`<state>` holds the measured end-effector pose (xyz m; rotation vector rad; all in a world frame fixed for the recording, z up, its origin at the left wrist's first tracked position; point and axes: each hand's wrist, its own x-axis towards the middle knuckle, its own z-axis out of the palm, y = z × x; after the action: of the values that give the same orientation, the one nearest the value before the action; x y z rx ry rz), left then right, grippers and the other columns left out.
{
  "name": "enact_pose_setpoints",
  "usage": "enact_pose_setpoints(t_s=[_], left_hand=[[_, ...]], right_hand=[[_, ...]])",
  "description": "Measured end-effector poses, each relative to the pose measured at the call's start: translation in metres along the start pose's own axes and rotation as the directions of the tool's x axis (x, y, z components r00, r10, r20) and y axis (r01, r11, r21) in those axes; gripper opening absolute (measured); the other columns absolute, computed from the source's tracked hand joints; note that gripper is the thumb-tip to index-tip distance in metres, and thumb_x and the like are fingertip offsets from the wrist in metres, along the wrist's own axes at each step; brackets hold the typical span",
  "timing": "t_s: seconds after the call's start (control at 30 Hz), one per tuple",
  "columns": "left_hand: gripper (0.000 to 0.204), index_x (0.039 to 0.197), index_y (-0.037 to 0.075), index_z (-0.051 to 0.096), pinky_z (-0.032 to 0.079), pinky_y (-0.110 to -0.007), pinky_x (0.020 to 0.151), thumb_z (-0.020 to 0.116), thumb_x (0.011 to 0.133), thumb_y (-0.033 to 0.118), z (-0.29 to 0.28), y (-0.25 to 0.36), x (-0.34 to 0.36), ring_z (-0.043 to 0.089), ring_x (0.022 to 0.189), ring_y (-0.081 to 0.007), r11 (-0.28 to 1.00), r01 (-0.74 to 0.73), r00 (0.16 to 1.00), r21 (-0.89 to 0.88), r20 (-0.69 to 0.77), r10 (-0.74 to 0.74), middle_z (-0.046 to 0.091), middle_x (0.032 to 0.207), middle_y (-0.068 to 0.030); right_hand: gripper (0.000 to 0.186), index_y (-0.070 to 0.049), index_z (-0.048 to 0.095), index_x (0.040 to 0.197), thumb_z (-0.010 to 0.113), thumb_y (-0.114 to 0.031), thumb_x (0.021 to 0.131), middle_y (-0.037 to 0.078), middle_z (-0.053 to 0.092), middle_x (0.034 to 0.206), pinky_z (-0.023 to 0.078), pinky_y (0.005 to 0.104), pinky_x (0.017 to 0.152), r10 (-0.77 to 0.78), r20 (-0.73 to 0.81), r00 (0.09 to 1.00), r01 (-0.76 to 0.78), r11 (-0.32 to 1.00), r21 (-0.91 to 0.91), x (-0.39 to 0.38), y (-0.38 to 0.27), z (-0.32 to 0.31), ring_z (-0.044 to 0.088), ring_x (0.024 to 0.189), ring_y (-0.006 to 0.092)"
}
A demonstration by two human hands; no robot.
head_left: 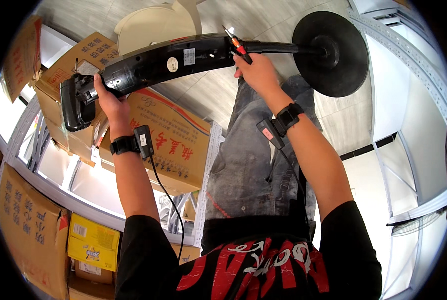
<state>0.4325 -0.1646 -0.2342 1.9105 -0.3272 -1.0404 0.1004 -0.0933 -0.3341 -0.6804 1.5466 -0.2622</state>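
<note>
A long, curved black plastic column [153, 67] lies across the upper view, with a round black base [336, 52] at its right end. Its left end carries a boxy black head [77, 107]. My left hand [113, 104] is wrapped around the column just right of that head, thumb on top. With my right hand [259, 75] I hold a screwdriver [240, 49] with a red and black handle, its tip pointing up and left. That hand sits where the column narrows into a thin pole; its fingertips are partly hidden, so I cannot tell whether they also touch the column.
Cardboard boxes [168, 145] stand on metal shelving [58, 182] at left, with a yellow box [92, 242] lower down. A beige stool [158, 27] is beyond the column. White shelving [408, 75] and a wire fan grille [417, 224] are at right.
</note>
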Motion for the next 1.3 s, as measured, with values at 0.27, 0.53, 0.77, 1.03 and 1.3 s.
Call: enact_pose_setpoints(t_s=[0.27, 0.53, 0.77, 1.03, 1.3], left_hand=[[0.048, 0.119, 0.002, 0.057, 0.053, -0.033, 0.082, 0.061, 0.091, 0.042, 0.002, 0.002, -0.006, 0.066, 0.096, -0.0186, 1.000, -0.010, 1.000, -0.016, 0.010, 0.010, 0.065, 0.112, -0.0066], [0.047, 0.121, 0.005, 0.056, 0.053, -0.034, 0.084, 0.057, 0.093, 0.043, -0.002, 0.000, 0.000, 0.065, 0.099, -0.0196, 1.000, -0.003, 0.999, 0.019, 0.039, 0.002, 0.065, 0.114, -0.0062], [0.046, 0.119, 0.002, 0.057, 0.054, -0.031, 0.079, 0.061, 0.092, 0.039, 0.006, 0.001, -0.006, 0.067, 0.092, -0.0175, 0.999, -0.022, 1.000, -0.039, 0.010, 0.023, 0.066, 0.110, -0.0062], [0.045, 0.119, 0.003, 0.057, 0.054, -0.031, 0.079, 0.061, 0.092, 0.039, 0.007, 0.001, -0.007, 0.067, 0.092, -0.0169, 0.999, -0.032, 0.999, -0.040, 0.022, 0.033, 0.066, 0.109, -0.0056], [0.047, 0.120, 0.002, 0.056, 0.054, -0.031, 0.079, 0.059, 0.093, 0.040, 0.002, -0.001, -0.005, 0.067, 0.093, -0.0169, 0.999, -0.027, 0.999, -0.030, 0.046, 0.028, 0.066, 0.110, -0.0061]], right_hand=[[0.036, -0.005, 0.065, 0.073, 0.060, -0.036, 0.089, 0.002, 0.069, 0.064, 0.047, 0.0345, 0.058, -0.010, -0.064, 0.998, 0.007, 0.999, -0.052, 0.004, -0.008, 0.001, 0.062, 0.060, 0.0197], [0.017, -0.006, 0.064, 0.086, 0.065, -0.023, 0.084, 0.009, 0.068, 0.074, 0.049, 0.0399, 0.063, -0.203, -0.184, 0.962, 0.165, 0.965, -0.203, 0.001, -0.009, 0.006, 0.064, 0.070, 0.0294], [0.022, -0.010, 0.058, 0.100, 0.064, -0.016, 0.080, 0.009, 0.066, 0.088, 0.051, 0.0440, 0.066, -0.488, -0.082, 0.869, 0.376, 0.758, -0.533, -0.003, -0.007, 0.002, 0.064, 0.079, 0.0330], [0.027, -0.004, 0.061, 0.093, 0.068, -0.027, 0.082, 0.012, 0.067, 0.077, 0.051, 0.0417, 0.064, -0.283, -0.271, 0.920, 0.235, 0.952, -0.195, -0.002, -0.011, 0.005, 0.065, 0.072, 0.0325], [0.029, -0.001, 0.061, 0.077, 0.068, -0.028, 0.082, 0.016, 0.065, 0.071, 0.049, 0.0415, 0.062, -0.102, -0.140, 0.985, 0.080, 0.985, -0.154, 0.006, -0.013, 0.003, 0.064, 0.069, 0.0345]])
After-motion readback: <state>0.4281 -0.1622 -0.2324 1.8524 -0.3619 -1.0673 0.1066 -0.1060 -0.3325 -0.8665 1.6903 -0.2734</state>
